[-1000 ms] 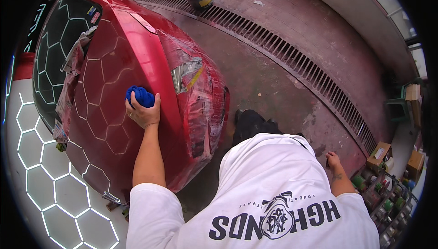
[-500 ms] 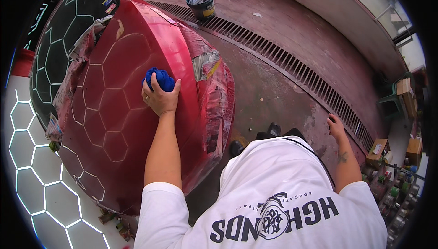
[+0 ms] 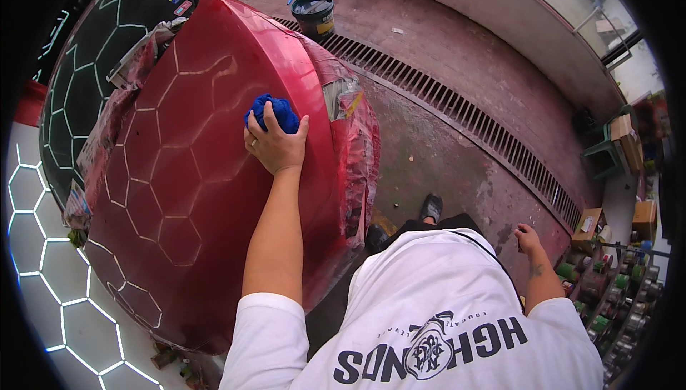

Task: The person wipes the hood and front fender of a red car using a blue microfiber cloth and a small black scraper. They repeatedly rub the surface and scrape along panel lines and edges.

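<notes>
My left hand (image 3: 277,144) is closed over a bunched blue cloth (image 3: 273,113), pressing it onto the glossy red body panel of a car (image 3: 214,197). The panel mirrors a hexagon pattern of lights. Beside this hand, toward the right, the car's corner is masked with clear plastic film and tape (image 3: 355,133). More masking paper and film (image 3: 114,122) runs along the base of the dark car window (image 3: 78,97). My right hand (image 3: 529,239) hangs low at my right side, holding nothing visible, its fingers loosely bent and apart.
A black bucket (image 3: 314,18) stands beyond the car near a long metal floor drain grate (image 3: 457,118). Cardboard boxes (image 3: 587,228), a green stool (image 3: 606,151) and racks of cans (image 3: 614,297) line the right side. My shoes (image 3: 431,208) are close to the car's corner.
My left hand and the cloth have slid slightly right across the red panel, toward the masked corner. My right hand has dropped nearer my body. The whole view has shifted a little.
</notes>
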`<action>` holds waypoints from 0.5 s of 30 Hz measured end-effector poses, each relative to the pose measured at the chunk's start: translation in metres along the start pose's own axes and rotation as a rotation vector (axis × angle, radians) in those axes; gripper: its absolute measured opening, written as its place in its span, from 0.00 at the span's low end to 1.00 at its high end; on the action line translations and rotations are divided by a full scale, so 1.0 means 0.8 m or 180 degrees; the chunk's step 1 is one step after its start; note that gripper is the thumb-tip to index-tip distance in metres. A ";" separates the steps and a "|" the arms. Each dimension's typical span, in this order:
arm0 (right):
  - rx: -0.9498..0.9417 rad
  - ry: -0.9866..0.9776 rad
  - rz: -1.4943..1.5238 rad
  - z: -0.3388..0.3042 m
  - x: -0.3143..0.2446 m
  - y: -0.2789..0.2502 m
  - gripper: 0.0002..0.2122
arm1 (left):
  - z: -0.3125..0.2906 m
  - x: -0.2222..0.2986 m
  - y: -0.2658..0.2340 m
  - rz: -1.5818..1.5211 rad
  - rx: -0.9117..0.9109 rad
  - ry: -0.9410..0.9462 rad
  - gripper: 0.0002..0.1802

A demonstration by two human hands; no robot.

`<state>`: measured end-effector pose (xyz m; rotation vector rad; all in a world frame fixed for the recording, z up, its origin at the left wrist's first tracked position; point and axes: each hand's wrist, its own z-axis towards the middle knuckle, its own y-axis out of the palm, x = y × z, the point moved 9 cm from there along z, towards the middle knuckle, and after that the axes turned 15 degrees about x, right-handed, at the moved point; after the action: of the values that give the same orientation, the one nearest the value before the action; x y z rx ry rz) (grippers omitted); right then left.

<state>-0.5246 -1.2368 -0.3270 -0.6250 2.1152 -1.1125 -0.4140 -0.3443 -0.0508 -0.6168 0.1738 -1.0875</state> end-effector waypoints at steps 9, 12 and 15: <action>-0.0289 0.0653 0.0344 -0.043 0.013 0.025 0.24 | -0.003 -0.001 0.002 -0.0021 -0.0062 0.0033 0.55; -0.0414 0.0675 0.0372 -0.020 -0.062 0.048 0.24 | -0.002 -0.005 0.001 0.0057 -0.0034 0.0087 0.56; -0.0443 0.0284 0.0316 0.048 -0.104 0.068 0.24 | 0.000 0.005 0.002 0.0035 -0.0054 0.0103 0.57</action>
<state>-0.4461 -1.1734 -0.3617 -0.5363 2.2892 -0.9610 -0.4109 -0.3471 -0.0513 -0.6129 0.2145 -1.0868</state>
